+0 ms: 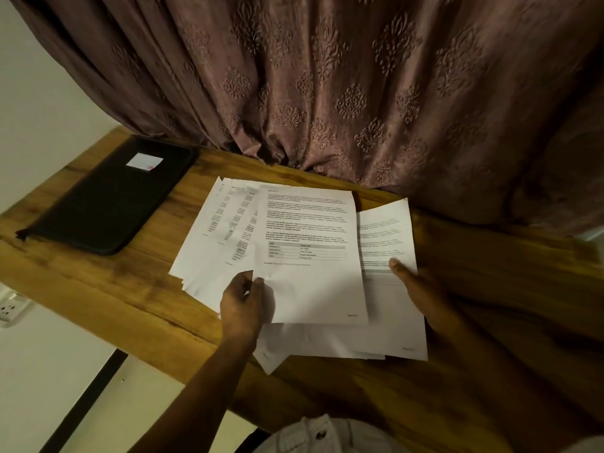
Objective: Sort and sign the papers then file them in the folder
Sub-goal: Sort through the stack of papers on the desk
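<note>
1. With the fingers (258,282) of the left hand (243,305), pinched the near edge of the top sheet (310,223).
2. With the right hand (421,292), gripped the side sheet (385,233), thumb pressed on top. Could not see the other fingers, hidden under the paper.
3. Found the rest of the papers (209,230) spread like a fan on the bench (98,289). Saw some tucked under the top sheet, some poking out to the left, and some sticking out at the near edge.
4. Judged the job to be near its start. Looked like sorting only, with the sheets mixed up and not in neat piles.
5. Saw no pen anywhere. Could not make out any signing on the sheets, as the print was too blurry to read. Guessed the signing was not done yet.
6. Guessed the filing was not done either, with no sheet lying near the folder (108,197).
7. Found the folder, black, lying flat at the far left of the bench, well apart from the papers. Looked closed, with a small white label (143,161) on its cover.
8. Could not see inside the folder, so could not tell about anything in it.
9. Saw no other holder for the papers on the bench, just the brown curtain (327,76) hanging down at the back.
</note>
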